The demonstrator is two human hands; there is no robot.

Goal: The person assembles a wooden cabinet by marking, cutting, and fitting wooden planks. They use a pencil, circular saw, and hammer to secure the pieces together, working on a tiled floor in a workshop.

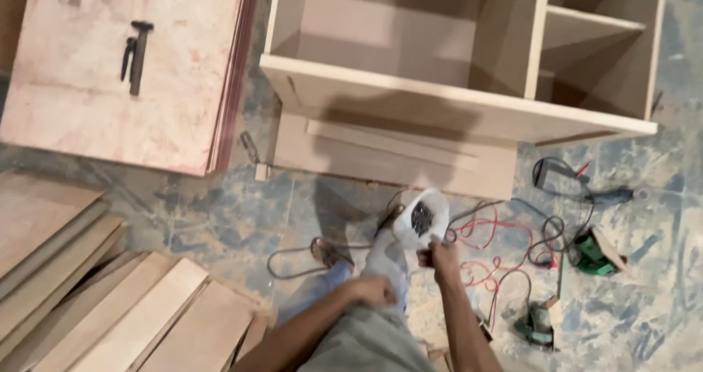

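Head view: I am looking straight down at my legs and both hands above a dusty blue-and-tan concrete floor point(220, 218).
Right hand: my right hand point(441, 257) is gripping the lower edge of a clear plastic bag holding small dark screws point(422, 217), fingers clenched on it.
Bag position: the bag is hanging out in front of my right knee, just below the front edge of the cabinet.
Left hand: my left hand point(373, 290) is resting against my grey trousers point(366, 339) with fingers curled; I cannot tell whether it is holding anything.
Ahead: a pale wooden open cabinet with shelf dividers point(469, 72) is lying on the floor.
Left side: a pinkish plywood sheet stack point(124, 72) is carrying a dark metal clamp point(136, 56); light wooden planks point(110, 299) are lying nearer me.
Right side: tangled red and black cables point(505, 247) are running to a green power tool point(592, 255).
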